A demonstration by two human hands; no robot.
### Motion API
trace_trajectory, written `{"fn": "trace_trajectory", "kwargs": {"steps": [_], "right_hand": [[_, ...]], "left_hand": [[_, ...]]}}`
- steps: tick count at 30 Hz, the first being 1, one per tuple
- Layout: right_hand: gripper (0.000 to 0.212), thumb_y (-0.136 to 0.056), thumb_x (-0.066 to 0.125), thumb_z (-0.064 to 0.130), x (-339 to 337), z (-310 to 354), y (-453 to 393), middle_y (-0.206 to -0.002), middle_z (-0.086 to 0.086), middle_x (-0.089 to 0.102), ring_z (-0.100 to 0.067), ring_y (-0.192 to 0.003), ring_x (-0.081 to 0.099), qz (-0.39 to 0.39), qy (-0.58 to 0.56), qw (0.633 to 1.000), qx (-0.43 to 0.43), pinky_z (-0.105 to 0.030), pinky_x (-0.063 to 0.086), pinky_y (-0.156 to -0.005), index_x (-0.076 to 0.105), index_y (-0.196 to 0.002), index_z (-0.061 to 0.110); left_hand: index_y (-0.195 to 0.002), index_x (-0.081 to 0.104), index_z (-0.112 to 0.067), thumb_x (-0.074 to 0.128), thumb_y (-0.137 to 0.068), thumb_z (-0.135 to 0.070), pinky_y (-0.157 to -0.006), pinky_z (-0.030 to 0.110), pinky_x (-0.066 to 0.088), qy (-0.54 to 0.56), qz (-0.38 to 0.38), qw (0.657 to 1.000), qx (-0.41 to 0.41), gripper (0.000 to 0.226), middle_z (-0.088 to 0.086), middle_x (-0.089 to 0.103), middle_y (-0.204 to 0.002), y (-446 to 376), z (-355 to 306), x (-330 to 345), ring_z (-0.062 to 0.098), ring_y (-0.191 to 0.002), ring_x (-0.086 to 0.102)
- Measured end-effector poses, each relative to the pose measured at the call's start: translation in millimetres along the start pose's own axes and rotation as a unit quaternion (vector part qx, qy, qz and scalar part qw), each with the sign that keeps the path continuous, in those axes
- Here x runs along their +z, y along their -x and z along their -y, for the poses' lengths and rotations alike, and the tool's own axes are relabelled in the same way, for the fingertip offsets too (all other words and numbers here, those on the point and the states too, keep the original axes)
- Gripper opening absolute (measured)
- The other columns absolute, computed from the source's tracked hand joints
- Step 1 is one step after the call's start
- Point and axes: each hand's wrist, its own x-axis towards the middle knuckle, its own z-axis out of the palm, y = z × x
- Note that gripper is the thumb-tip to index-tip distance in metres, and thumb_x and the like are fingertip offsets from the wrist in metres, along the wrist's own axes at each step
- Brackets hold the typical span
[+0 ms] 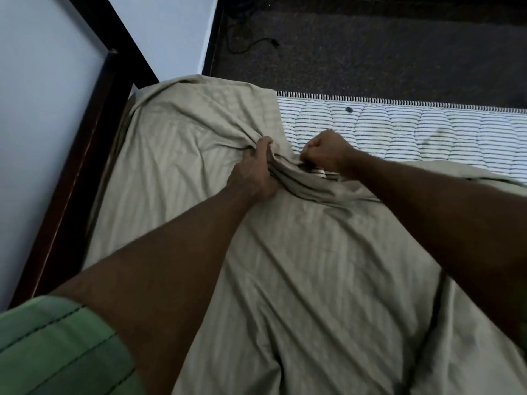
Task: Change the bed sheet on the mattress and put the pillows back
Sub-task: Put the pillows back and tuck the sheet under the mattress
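A beige-olive bed sheet (299, 266) with faint stripes lies rumpled over most of the mattress. The bare mattress (399, 132), white with dark stripes and quilted, shows along the far right edge. My left hand (255, 169) grips a bunched fold of the sheet near the middle of the bed. My right hand (325, 151) is a closed fist just to the right, clutching the sheet's edge where it meets the bare mattress. No pillow is in view.
A dark wooden bed frame (82, 155) runs along the left side against a pale blue wall (37, 109). Beyond the mattress lies dark carpet (370, 52) with a black cable (256, 42). A green sleeve (57, 352) fills the lower left corner.
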Motion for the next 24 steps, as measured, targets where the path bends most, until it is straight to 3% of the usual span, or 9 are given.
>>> {"fn": "trace_trajectory", "kwargs": {"steps": [3,6,8,10,13,16,18,21,24], "right_hand": [[0.025,-0.088,0.060,0.021,-30,31,-30,-0.086,-0.020,0.068,-0.033,-0.086,0.067,-0.101,0.089,0.991,0.012,-0.033,0.043,-0.057,0.071,-0.090,-0.001],[0.023,-0.094,0.048,0.017,-67,73,-59,-0.112,-0.010,0.065,-0.025,-0.103,0.060,-0.238,-0.078,0.966,-0.069,-0.039,0.051,-0.093,0.057,-0.114,0.016],[0.065,-0.090,0.050,0.007,-77,85,-69,-0.134,-0.004,0.057,-0.016,-0.116,0.058,-0.200,-0.209,0.948,-0.130,-0.036,0.055,-0.100,0.039,-0.150,0.028],[0.089,-0.089,0.057,0.002,-69,80,-67,-0.145,-0.004,0.052,-0.017,-0.121,0.059,-0.144,-0.183,0.966,-0.116,-0.035,0.057,-0.098,0.017,-0.162,0.033],[0.074,-0.087,0.063,0.014,-50,46,-50,-0.144,-0.011,0.054,-0.030,-0.131,0.053,-0.167,0.013,0.986,-0.016,-0.044,0.047,-0.109,0.035,-0.156,0.020],[0.045,-0.087,0.065,0.021,-34,3,-28,-0.135,-0.014,0.054,-0.034,-0.125,0.053,-0.142,0.150,0.977,0.044,-0.043,0.049,-0.104,0.060,-0.130,0.012],[0.041,-0.088,0.068,0.025,-25,-16,-13,-0.132,-0.014,0.051,-0.034,-0.124,0.050,-0.131,0.172,0.976,0.030,-0.045,0.049,-0.101,0.059,-0.126,0.013],[0.059,-0.089,0.071,0.044,-20,-28,3,-0.135,-0.013,0.052,-0.033,-0.125,0.052,-0.158,0.219,0.961,0.053,-0.049,0.049,-0.097,0.049,-0.135,0.013],[0.060,-0.094,0.058,0.053,-26,-34,12,-0.132,-0.015,0.057,-0.036,-0.121,0.057,-0.229,0.185,0.949,0.109,-0.047,0.048,-0.092,0.042,-0.134,0.011]], "left_hand": [[-0.161,-0.013,-0.029,0.074,-0.083,-0.022,-0.101,0.046,0.044,-0.001,0.000,1.000,-0.015,0.117,0.022,0.037,-0.152,0,-2,-4,0.045,-0.126,0.053],[-0.157,-0.026,-0.029,0.074,-0.085,-0.024,-0.103,0.051,0.047,-0.012,-0.001,1.000,-0.023,0.124,0.023,0.045,-0.144,-8,-13,-9,0.043,-0.122,0.056],[-0.158,-0.025,-0.028,0.074,-0.085,-0.027,-0.101,0.052,0.049,-0.022,-0.001,0.999,-0.034,0.122,0.022,0.047,-0.142,-12,-22,-13,0.041,-0.120,0.057],[-0.161,-0.011,-0.026,0.072,-0.087,-0.029,-0.099,0.050,0.050,-0.061,-0.007,0.997,-0.037,0.110,0.019,0.044,-0.145,-14,-29,-19,0.039,-0.123,0.056],[-0.150,0.027,-0.018,0.065,-0.088,-0.024,-0.091,0.047,0.049,-0.131,-0.055,0.990,0.009,0.074,0.013,0.047,-0.139,-17,-39,-24,0.037,-0.121,0.056],[-0.143,0.039,-0.018,0.062,-0.088,-0.021,-0.093,0.045,0.048,-0.146,-0.042,0.987,0.057,0.060,0.010,0.048,-0.141,-22,-46,-21,0.034,-0.123,0.055],[-0.145,0.041,-0.022,0.062,-0.089,-0.022,-0.094,0.043,0.048,-0.141,-0.021,0.986,0.082,0.060,0.006,0.047,-0.144,-23,-50,-16,0.030,-0.125,0.054],[-0.143,0.043,-0.024,0.063,-0.090,-0.022,-0.095,0.043,0.049,-0.138,0.000,0.985,0.100,0.056,0.005,0.046,-0.143,-22,-59,-3,0.029,-0.124,0.054],[-0.139,0.046,-0.022,0.060,-0.089,-0.020,-0.098,0.047,0.050,-0.137,0.014,0.985,0.103,0.051,0.006,0.046,-0.139,-19,-67,12,0.031,-0.124,0.053]]}}
